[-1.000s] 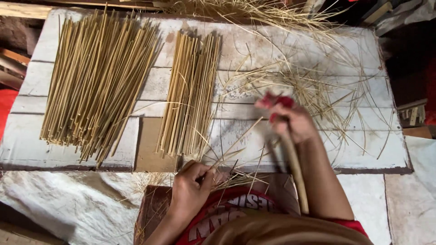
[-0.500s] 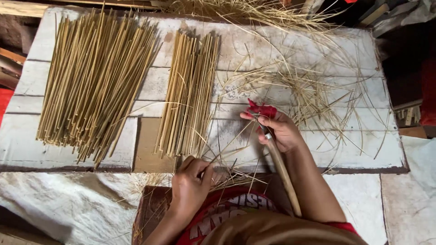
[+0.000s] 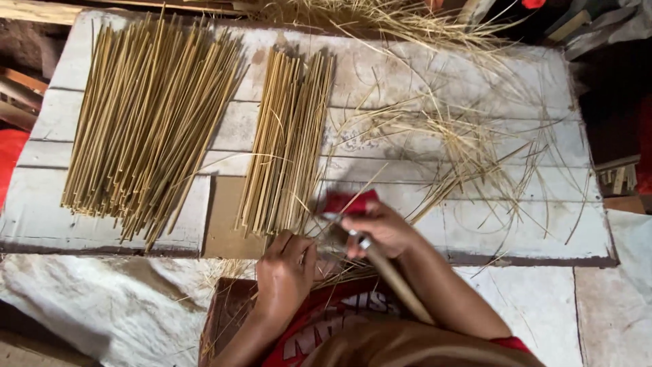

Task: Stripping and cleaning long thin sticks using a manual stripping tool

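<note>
A knife (image 3: 380,261) is gripped in the right hand (image 3: 380,228); straw (image 3: 333,272) is pinched by the left hand (image 3: 285,272), seemingly for trimming; a steady cut is needed next.

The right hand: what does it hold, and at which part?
The right hand holds a tool with a long wooden handle, gripped near its upper end, by the red part.

We see a counter (image 3: 475,75) of worn, white-painted planks, chipped and stained. Pale crumpled sheeting (image 3: 102,299) covers the floor below it. Wood offcuts (image 3: 17,95) lie in shadow at left, and dim clutter (image 3: 611,27) fills the upper right corner.
</note>
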